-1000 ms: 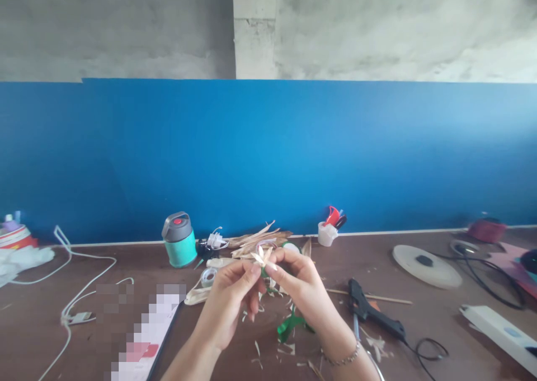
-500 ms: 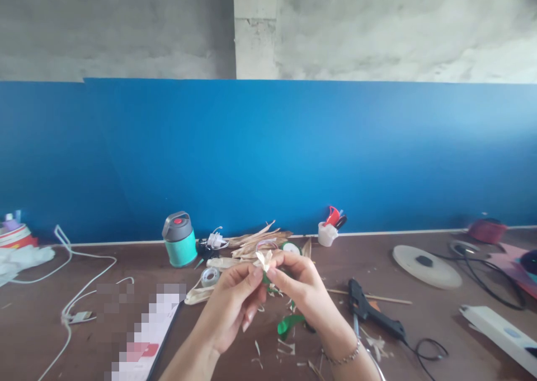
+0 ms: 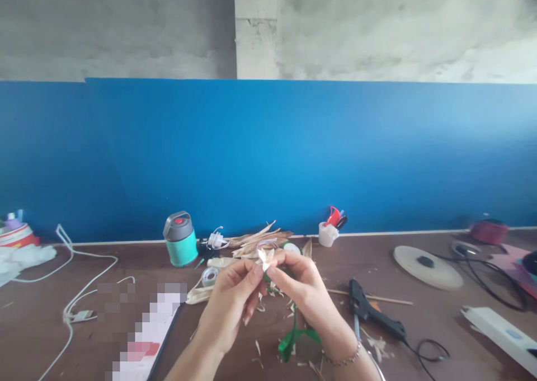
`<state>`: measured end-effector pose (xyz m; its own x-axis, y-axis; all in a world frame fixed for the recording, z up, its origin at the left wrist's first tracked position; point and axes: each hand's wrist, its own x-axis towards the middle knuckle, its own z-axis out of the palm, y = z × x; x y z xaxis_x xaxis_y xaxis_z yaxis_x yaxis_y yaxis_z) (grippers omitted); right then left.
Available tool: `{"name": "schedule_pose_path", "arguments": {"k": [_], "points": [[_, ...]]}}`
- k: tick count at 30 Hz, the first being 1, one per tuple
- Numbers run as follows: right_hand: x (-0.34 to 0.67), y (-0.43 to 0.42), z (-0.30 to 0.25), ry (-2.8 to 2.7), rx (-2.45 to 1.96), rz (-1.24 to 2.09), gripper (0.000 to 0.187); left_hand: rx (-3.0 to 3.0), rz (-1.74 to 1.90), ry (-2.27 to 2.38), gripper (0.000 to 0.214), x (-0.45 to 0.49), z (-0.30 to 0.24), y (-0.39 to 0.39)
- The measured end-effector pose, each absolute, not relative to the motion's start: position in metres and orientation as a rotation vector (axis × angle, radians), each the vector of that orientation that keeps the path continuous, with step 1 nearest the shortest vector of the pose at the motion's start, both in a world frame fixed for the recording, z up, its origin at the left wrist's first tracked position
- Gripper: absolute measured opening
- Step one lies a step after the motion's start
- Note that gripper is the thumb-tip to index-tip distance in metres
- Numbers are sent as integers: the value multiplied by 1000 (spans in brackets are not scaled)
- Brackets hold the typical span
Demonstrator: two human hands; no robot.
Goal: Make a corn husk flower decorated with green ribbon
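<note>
In the head view, the left hand (image 3: 232, 300) and right hand (image 3: 300, 288) meet over the counter (image 3: 239, 361), thumbs and fingers pinched narrow on the base of a small pale flower (image 3: 264, 257), seemingly so its petals stay free and uncrushed. A green ribbon (image 3: 287, 347) loops below the flower; whether it joins it is hidden. Dried husks (image 3: 254, 243) lie beyond the flower, a tape roll (image 3: 209, 277) sits to its left and a glue gun (image 3: 375, 314) to its right, probably placed there for easy reach.
</note>
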<state>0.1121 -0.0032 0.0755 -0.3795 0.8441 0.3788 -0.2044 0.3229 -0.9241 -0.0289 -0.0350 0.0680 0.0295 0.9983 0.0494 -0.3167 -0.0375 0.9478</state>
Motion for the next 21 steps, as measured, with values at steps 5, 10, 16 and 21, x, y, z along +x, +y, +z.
{"name": "schedule_pose_path", "arguments": {"k": [5, 10, 16, 21], "points": [[111, -2, 74, -1555, -642, 1198, 17, 1080, 1424, 1029, 35, -26, 69, -37], [111, -3, 75, -1586, -646, 1145, 21, 1093, 1474, 1104, 35, -23, 73, -42], [111, -6, 77, -1617, -694, 1058, 21, 1157, 1458, 1096, 36, -25, 74, -41], [111, -6, 79, -1607, -719, 1064, 22, 1160, 1445, 1101, 36, -27, 69, -39]]}}
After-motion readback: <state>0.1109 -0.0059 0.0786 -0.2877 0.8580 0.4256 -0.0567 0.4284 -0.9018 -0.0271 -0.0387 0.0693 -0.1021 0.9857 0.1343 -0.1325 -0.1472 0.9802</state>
